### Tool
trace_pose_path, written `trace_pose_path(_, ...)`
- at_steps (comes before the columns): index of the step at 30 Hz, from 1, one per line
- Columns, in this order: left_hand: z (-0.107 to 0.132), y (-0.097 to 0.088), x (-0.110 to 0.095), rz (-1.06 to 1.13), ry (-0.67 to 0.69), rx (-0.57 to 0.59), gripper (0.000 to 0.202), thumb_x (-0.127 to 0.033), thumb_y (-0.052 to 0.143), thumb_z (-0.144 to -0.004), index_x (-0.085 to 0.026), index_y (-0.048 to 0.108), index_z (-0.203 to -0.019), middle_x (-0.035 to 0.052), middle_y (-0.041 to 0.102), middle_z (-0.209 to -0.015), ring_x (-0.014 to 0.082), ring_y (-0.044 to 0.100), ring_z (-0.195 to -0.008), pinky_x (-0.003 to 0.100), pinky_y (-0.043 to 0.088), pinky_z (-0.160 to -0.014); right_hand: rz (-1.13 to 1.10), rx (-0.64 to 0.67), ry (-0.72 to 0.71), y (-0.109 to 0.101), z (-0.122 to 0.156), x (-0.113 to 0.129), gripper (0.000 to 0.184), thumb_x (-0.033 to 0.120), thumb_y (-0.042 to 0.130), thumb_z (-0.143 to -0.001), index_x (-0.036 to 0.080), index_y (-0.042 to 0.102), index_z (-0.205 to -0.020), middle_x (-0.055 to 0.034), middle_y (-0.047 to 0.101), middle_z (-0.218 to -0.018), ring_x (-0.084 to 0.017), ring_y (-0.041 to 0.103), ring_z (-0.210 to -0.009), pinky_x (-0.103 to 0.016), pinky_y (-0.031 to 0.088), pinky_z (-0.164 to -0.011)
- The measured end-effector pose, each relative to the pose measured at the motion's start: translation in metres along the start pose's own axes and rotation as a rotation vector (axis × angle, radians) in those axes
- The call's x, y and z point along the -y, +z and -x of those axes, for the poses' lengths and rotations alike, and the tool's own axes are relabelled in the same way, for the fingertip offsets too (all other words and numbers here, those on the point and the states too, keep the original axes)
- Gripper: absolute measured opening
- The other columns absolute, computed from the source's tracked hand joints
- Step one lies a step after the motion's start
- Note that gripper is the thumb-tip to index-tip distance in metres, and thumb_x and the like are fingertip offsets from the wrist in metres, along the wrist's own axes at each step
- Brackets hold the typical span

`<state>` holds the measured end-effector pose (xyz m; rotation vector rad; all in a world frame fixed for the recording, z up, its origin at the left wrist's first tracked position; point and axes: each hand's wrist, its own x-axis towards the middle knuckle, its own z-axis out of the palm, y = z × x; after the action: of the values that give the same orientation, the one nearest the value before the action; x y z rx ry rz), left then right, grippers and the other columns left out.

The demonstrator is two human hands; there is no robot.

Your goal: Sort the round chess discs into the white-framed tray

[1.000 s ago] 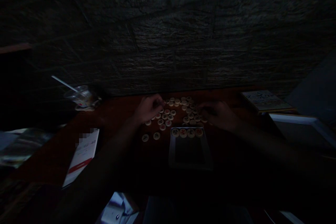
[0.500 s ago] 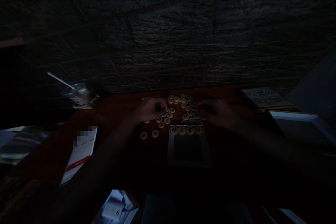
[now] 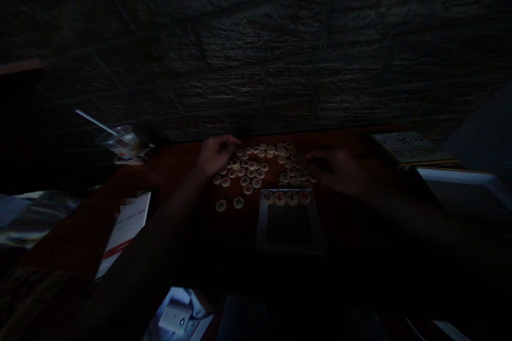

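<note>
Round Chinese chess pieces (image 3: pixel 251 173) with red and dark characters lie spread on the dark red-brown table. My left hand (image 3: pixel 216 155) is over the left rim of the spread, fingers bent and apart, with no piece visible in it. At the right side, my right hand (image 3: pixel 336 170) rests low by the pieces (image 3: pixel 293 173) there, its fingers apart and partly in shadow. Nearer to me lies a shallow pale-rimmed box (image 3: pixel 262 229). A row of several pieces (image 3: pixel 286 197) fills its far end. Two pieces (image 3: pixel 230 203) lie left of it.
A clear cup (image 3: pixel 125 141) with a straw stands at the left by the stone wall (image 3: pixel 256 64). A phone (image 3: pixel 127 232) lies at the left edge. On the right are a printed box lid (image 3: pixel 408 146) and an open white-rimmed tray (image 3: pixel 460 175).
My left hand has moved left and slightly away from me, uncovering pieces that were under it. My right hand has hardly moved. The row in the box looks the same.
</note>
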<state>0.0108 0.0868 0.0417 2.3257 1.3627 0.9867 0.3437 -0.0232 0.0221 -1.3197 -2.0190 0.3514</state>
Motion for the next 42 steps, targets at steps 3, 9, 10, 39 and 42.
trace_pose_path(3, -0.002, -0.001, 0.007, 0.013, -0.028, -0.008, 0.025, -0.022, 0.058, -0.085, -0.019, 0.078, -0.101, 0.0061, 0.081, -0.096, 0.0207, 0.074, -0.087, 0.031, 0.057, -0.077, 0.002, -0.021, -0.011, 0.000, 0.000, -0.001, 0.023, 0.022, 0.060, -0.090, 0.023, 0.080, -0.101, -0.0046, 0.083, -0.101, -0.023, 0.079, -0.087, -0.034, 0.061, -0.077)
trace_pose_path(9, 0.002, 0.000, -0.005, 0.078, 0.074, 0.234, 0.013, -0.025, 0.069, -0.082, -0.019, 0.077, -0.090, 0.0057, 0.081, -0.092, 0.0198, 0.075, -0.086, 0.032, 0.059, -0.080, -0.007, -0.026, -0.024, 0.001, 0.001, -0.003, 0.023, 0.024, 0.060, -0.090, 0.023, 0.080, -0.102, -0.0056, 0.082, -0.101, -0.023, 0.078, -0.084, -0.032, 0.061, -0.073)
trace_pose_path(10, 0.003, 0.000, -0.008, 0.088, 0.088, 0.285, 0.014, -0.024, 0.069, -0.081, -0.018, 0.077, -0.091, 0.0057, 0.081, -0.093, 0.0198, 0.075, -0.087, 0.031, 0.059, -0.079, -0.008, -0.026, -0.024, 0.002, 0.001, -0.003, 0.023, 0.025, 0.060, -0.090, 0.022, 0.080, -0.102, -0.0057, 0.082, -0.101, -0.023, 0.078, -0.084, -0.033, 0.061, -0.073)
trace_pose_path(39, 0.024, 0.044, -0.092, 0.798, -0.091, 0.181, 0.033, -0.036, 0.084, -0.080, -0.018, 0.077, -0.106, 0.0086, 0.082, -0.102, 0.0206, 0.078, -0.091, 0.036, 0.063, -0.087, -0.229, -0.150, -0.028, 0.004, 0.005, 0.025, 0.025, 0.025, 0.058, -0.095, 0.021, 0.076, -0.112, -0.0058, 0.082, -0.104, -0.021, 0.077, -0.092, -0.032, 0.059, -0.080)
trace_pose_path(42, 0.032, 0.054, -0.113, 0.899, -0.133, 0.215, 0.033, -0.032, 0.086, -0.077, -0.016, 0.079, -0.105, 0.0095, 0.082, -0.105, 0.0207, 0.078, -0.093, 0.036, 0.063, -0.089, -0.394, -0.124, -0.059, 0.008, 0.008, 0.036, 0.027, 0.027, 0.059, -0.096, 0.022, 0.074, -0.119, -0.0061, 0.081, -0.108, -0.020, 0.077, -0.094, -0.032, 0.059, -0.083)
